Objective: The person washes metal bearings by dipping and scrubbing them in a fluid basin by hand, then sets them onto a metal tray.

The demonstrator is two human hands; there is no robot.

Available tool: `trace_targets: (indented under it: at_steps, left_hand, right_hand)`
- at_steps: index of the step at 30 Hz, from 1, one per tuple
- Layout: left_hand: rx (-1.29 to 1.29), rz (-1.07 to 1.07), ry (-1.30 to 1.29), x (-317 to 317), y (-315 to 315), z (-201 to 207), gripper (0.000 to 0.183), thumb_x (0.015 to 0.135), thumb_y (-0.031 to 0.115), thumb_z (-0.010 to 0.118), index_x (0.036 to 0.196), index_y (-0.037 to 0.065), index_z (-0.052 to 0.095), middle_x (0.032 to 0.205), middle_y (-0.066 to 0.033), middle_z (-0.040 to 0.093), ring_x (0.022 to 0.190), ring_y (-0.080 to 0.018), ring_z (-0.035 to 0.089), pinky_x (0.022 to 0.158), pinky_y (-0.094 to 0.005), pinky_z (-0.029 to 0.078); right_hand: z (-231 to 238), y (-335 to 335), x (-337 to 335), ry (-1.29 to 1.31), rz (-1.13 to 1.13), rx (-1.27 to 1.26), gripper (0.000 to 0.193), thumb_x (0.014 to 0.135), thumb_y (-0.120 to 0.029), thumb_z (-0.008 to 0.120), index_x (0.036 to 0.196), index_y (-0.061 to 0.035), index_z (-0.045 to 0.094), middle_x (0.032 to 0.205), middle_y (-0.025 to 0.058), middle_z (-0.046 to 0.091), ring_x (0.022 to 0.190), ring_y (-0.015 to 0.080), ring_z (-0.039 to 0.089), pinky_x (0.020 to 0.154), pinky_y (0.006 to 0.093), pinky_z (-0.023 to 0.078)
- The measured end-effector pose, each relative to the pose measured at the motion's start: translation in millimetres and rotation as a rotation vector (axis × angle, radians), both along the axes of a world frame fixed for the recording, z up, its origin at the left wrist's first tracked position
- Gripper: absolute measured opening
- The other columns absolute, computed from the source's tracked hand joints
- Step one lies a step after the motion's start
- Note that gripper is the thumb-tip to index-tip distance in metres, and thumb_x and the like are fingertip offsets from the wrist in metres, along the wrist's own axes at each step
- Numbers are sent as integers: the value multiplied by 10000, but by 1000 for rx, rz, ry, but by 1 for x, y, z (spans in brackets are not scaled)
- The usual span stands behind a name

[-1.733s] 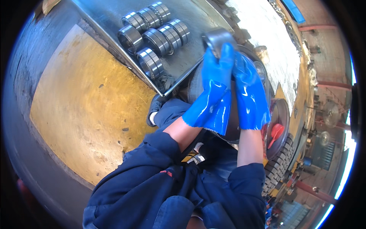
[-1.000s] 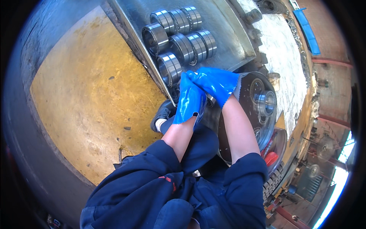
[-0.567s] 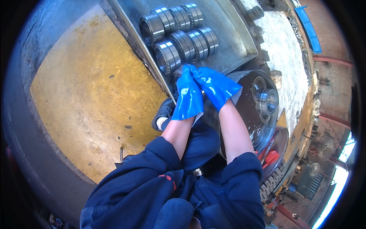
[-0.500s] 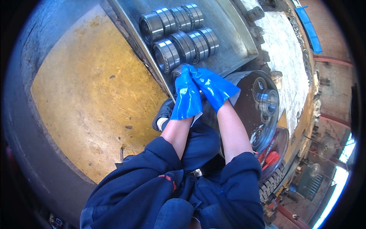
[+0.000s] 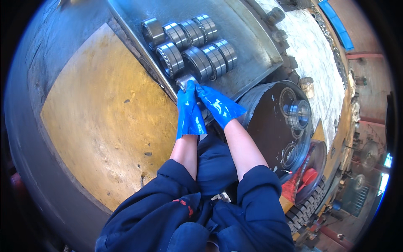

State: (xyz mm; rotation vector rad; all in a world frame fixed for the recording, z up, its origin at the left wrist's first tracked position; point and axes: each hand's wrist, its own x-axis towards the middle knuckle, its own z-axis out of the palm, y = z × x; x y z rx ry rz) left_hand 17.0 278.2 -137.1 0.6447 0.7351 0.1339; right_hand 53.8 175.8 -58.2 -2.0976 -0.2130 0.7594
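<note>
Both my hands wear long, shiny blue rubber gloves. My left hand (image 5: 188, 108) is closed on a steel bearing ring (image 5: 184, 80), which sits low at the near corner of the metal tray. Beside it, my right hand (image 5: 218, 103) comes in from the right, its fingers gathered at the same ring; the gloves partly hide their grip. Just beyond stand several shiny roller bearings (image 5: 196, 63) in two rows, on their sides. In the nearest left one, a bearing (image 5: 170, 59), rollers show inside the rim.
The metal tray (image 5: 252, 50) has a raised rim. To the right stands a round drum (image 5: 268, 122) with a bearing (image 5: 298, 114) on its dark top. A red-handled tool (image 5: 308, 178) lies in a round container nearer me. A worn yellow floor panel (image 5: 109, 117) spreads at left.
My view has shifted, and both hands now appear further left and lower. More of the held ring shows past the gloves. The leftmost bearings now stand slightly apart from their rows.
</note>
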Motion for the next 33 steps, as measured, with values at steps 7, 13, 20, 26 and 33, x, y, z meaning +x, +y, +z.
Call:
trace_targets:
  at_steps: [7,13,20,26,33]
  left_hand:
    - [56,11,30,6,0,-27,330,1063,390,606,1110,80,707,986,-40,709,907,-157,655,839,-331,531]
    - [33,-74,-29,24,22,-46,445,1038,431,630,1278,56,660,1148,-49,683,1030,-187,622,942,-363,501]
    - [376,-531,-6,39,91,-26,517,1074,437,400,1339,60,635,1242,-111,716,1114,-258,683,981,-385,534]
    - [341,-315,-209,-1,64,59,557,1074,399,519,1356,-77,577,1234,-191,683,1058,-289,679,939,-387,523]
    - [457,-482,-215,34,-41,157,526,1052,422,539,1326,-19,625,1236,-154,692,1113,-269,656,1008,-379,477]
  right_hand:
    - [-47,-1,39,-104,165,-105,585,1028,-561,528,1253,-49,699,1224,251,698,1165,443,645,942,485,525]
    - [-2,-43,34,92,-278,380,403,999,-381,672,1182,-29,740,1048,105,765,992,203,721,878,364,550]
    - [62,-198,-120,-53,-681,503,357,1009,-332,661,1195,-35,732,1061,89,747,989,166,697,885,324,541]
    - [29,-263,-245,-91,-873,122,371,1022,-338,652,1194,-16,718,1044,79,730,968,154,670,889,317,532]
    - [18,-249,-277,-262,-806,1,314,978,-347,648,1004,-39,706,788,27,588,724,105,490,708,310,469]
